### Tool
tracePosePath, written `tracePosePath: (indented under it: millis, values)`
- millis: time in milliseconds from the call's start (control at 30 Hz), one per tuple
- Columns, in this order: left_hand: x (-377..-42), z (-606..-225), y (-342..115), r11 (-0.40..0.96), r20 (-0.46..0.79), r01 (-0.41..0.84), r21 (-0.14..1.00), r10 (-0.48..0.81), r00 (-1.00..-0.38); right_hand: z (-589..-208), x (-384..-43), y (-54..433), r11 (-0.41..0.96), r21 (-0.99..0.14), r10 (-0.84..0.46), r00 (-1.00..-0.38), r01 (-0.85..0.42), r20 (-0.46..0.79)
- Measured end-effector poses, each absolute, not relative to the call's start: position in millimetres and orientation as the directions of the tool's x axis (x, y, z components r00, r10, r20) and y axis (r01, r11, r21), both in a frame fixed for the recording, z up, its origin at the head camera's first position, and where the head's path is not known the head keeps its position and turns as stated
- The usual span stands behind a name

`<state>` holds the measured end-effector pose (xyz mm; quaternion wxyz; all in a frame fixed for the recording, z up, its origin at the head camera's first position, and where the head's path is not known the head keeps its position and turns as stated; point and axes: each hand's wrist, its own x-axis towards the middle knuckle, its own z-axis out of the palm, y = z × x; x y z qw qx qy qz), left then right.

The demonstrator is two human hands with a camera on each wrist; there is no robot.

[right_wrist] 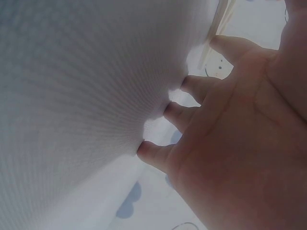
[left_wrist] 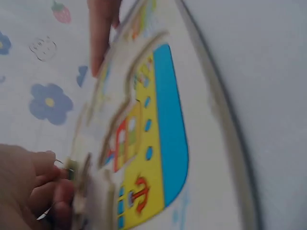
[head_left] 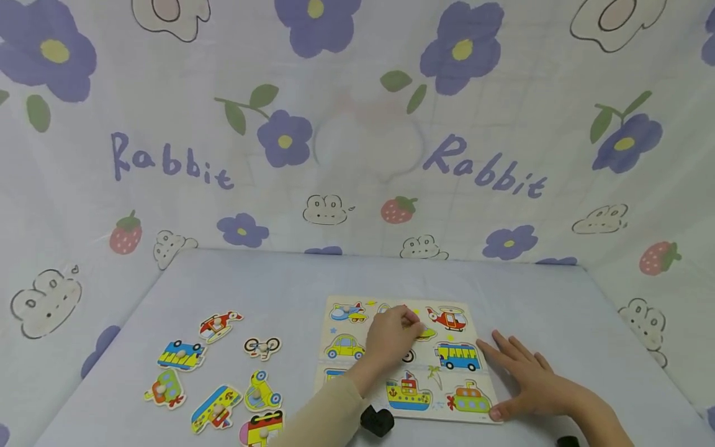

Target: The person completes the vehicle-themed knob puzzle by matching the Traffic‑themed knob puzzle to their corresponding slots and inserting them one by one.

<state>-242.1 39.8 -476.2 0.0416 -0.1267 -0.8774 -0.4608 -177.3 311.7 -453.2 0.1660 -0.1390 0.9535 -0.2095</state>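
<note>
A flat wooden puzzle board [head_left: 380, 358] with vehicle pictures lies in front of me. My left hand [head_left: 389, 340] is over its upper middle, thumb and fingertips pinched together on a small yellow-green puzzle piece [head_left: 427, 334], most of it hidden by the fingers. In the left wrist view the ship picture [left_wrist: 168, 129] fills the board's near part, with the pinching left hand [left_wrist: 33, 184] beside it. My right hand [head_left: 527, 379] lies spread at the board's right edge, its thumb at the lower right corner. Its fingertips press the cloth in the right wrist view.
Left of the board lie several loose knobbed pieces, among them a helicopter [head_left: 219, 326], a bicycle [head_left: 262, 348], a bus [head_left: 181, 355], a boat [head_left: 216, 408] and a car [head_left: 262, 392]. A plane [head_left: 347, 312] sits at the board's top left. A patterned curtain [head_left: 357, 136] stands behind the table.
</note>
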Motion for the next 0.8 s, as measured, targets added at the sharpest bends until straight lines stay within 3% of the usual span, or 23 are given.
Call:
tracePosePath:
  millis: [133,300,533,800]
  values:
    - [-225,-460,19,0.534,0.161,0.327,0.78,0.334,-0.929,-455,-178,313,0.876,-0.444,-0.326,-0.908,-0.186,-0.263]
    - [-204,-434,-50,0.548,0.203,0.465,0.695,0.471,-0.858,-455,-179,313,0.875,-0.432,-0.345,-0.906,-0.216,-0.246]
    - [-198,-426,-146,0.725,0.275,0.387,0.57,0.275,-0.921,-453,-179,313,0.871,-0.441,-0.347,-0.908,-0.217,-0.237]
    - [-204,-430,-231,0.728,0.382,0.374,0.574,0.166,-0.909,-454,-178,312,0.871,-0.448,-0.335,-0.911,-0.202,-0.24]
